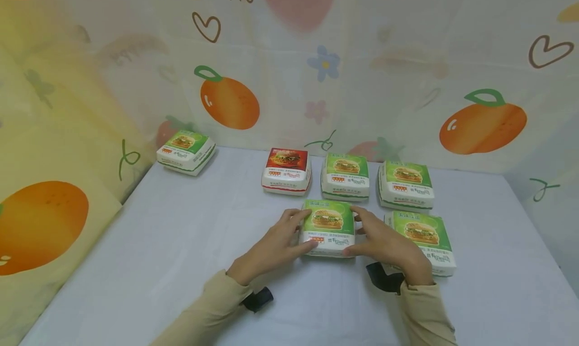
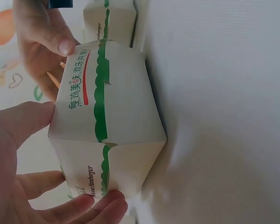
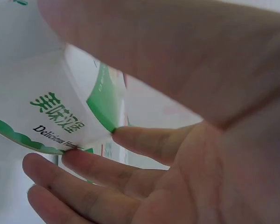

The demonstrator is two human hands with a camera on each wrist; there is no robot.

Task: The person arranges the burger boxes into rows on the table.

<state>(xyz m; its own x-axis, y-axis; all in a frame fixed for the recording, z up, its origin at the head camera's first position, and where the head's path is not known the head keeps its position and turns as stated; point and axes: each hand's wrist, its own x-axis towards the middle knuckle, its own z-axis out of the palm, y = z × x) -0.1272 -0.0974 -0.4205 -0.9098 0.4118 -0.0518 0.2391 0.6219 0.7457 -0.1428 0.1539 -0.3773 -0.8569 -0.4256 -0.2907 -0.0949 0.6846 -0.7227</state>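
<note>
Head view: green burger box [image 1: 327,227] on white table [image 1: 158,245], just in front of a three-box row [image 1: 345,177]; left hand [image 1: 276,245] and right hand [image 1: 386,245] grip its sides. Left wrist view: fingers [image 2: 91,205] and thumb clasp box [image 2: 107,121]. Right wrist view: curled fingers [image 3: 84,172] touch box corner [image 3: 51,112]

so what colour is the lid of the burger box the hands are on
Green, with a burger photo, on the white cardboard burger box between both hands; clearest in the head view.

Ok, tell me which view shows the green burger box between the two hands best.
The head view: the whole green burger box shows on the table, with the left hand and right hand at its sides. The left wrist view shows only its side walls; the right wrist view shows a corner behind fingers.
</note>
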